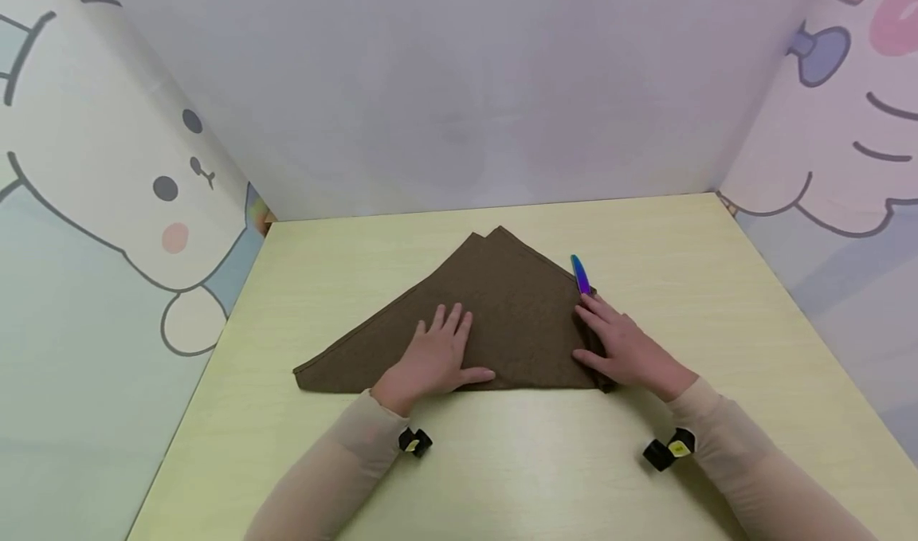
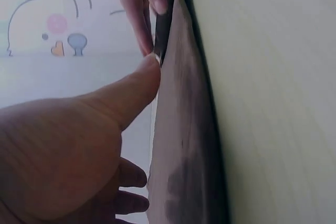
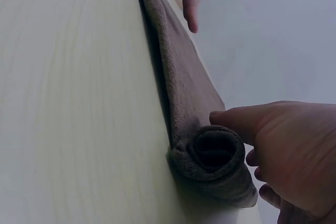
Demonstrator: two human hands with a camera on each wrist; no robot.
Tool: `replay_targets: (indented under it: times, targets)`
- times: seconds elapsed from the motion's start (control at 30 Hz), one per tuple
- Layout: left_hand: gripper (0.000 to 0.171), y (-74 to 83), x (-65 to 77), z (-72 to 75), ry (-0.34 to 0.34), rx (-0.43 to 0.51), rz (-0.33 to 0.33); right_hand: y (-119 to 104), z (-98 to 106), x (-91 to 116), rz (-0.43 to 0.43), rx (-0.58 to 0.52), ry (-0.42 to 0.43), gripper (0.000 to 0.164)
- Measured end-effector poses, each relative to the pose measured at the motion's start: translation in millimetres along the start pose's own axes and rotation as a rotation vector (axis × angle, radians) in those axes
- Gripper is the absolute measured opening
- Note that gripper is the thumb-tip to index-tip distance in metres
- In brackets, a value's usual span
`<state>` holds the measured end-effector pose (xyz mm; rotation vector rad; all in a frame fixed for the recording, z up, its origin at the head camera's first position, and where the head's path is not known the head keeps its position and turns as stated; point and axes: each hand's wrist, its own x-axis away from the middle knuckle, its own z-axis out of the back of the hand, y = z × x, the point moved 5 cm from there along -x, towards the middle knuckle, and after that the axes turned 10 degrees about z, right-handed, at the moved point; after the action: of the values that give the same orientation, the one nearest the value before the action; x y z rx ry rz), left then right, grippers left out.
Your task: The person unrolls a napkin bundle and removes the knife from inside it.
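Note:
A brown cloth (image 1: 523, 326) lies folded into a wide triangle on the table, its right end rolled into a thick tube (image 3: 215, 153). From the far end of the roll sticks the rainbow-blue blade of a table knife (image 1: 581, 274); the rest is hidden in the cloth. My left hand (image 1: 433, 358) rests on the middle of the cloth, fingers spread, thumb along the near edge. Across the roll lies my right hand (image 1: 627, 350), fingers extended over its top and fingertips beside the knife. Its thumb (image 3: 239, 121) touches the roll near the open end.
Pale wood-grain table (image 1: 516, 453) lies under the cloth. A plain pale wall (image 1: 459, 111) stands behind it, with cartoon-printed panels (image 1: 165, 230) on both sides. Each wrist carries a small black camera (image 1: 660, 453).

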<state>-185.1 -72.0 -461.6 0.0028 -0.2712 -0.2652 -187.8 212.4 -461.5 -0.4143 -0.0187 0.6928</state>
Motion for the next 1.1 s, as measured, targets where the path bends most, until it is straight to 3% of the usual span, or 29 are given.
replay_targets:
  times: [0.2,0.37,0.7,1.1]
  targets:
    - [0.102,36.6,-11.2,-0.8,-0.036,-0.026,-0.042,-0.3,-3.8,-1.2,-0.009,0.064,-0.011,0.075]
    - [0.101,51.4,-16.8,-6.2,-0.075,-0.057,-0.009,3.9,-7.1,-0.1,-0.03,0.083,-0.031,0.076]
    - [0.118,59.1,-18.9,-7.7,-0.105,-0.086,0.025,9.3,-6.0,2.6,-0.041,0.105,-0.015,0.077]
    - [0.118,58.4,-16.8,-7.3,-0.125,-0.082,0.032,12.0,-3.6,4.4,-0.038,0.119,-0.008,0.074]
